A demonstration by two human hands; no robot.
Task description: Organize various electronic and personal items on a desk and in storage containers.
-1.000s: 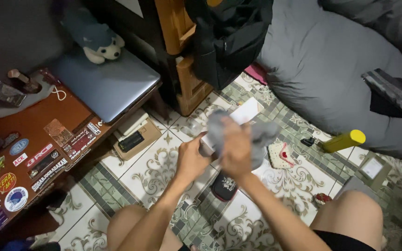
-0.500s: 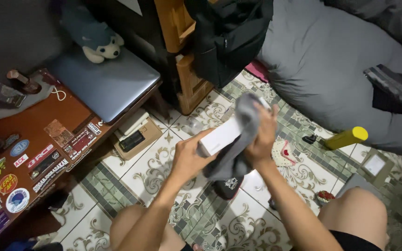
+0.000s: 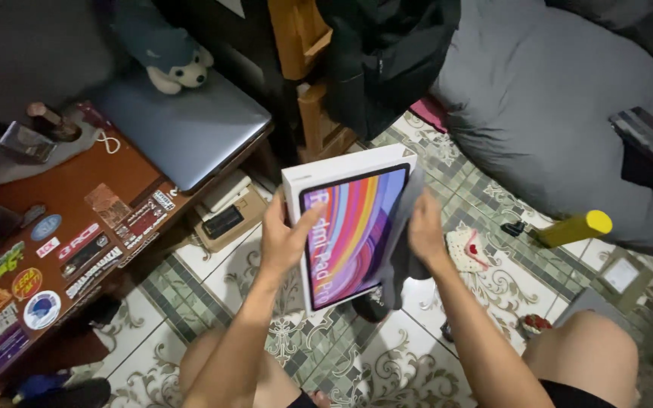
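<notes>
White card, with a striped multicolour panel printed on its face, makes up the flat tablet box that is held tilted above the patterned tile floor, its face turned up toward the camera. The left hand is closed on the box's left edge — thumb laid over the printed face, fingers wrapped behind and out of sight. The right hand is pressed against the right edge with a grey cloth bunched between palm and card; the cloth hangs down past the box's lower corner.

Nearby items are noted: a wooden desk covered in stickers with a closed grey laptop and a plush toy on it, a grey beanbag, a yellow cylinder lying on the floor, and a small dark object directly beneath the box, mostly hidden.

Risks are judged as follows. The box is carried by its edges only, and on the right side through loose cloth — a slip there could let it drop onto the hard tiles and dent a corner. The trailing cloth could be snagged or pulled free. The lighting is dim, so marks left on the card may be missed.
</notes>
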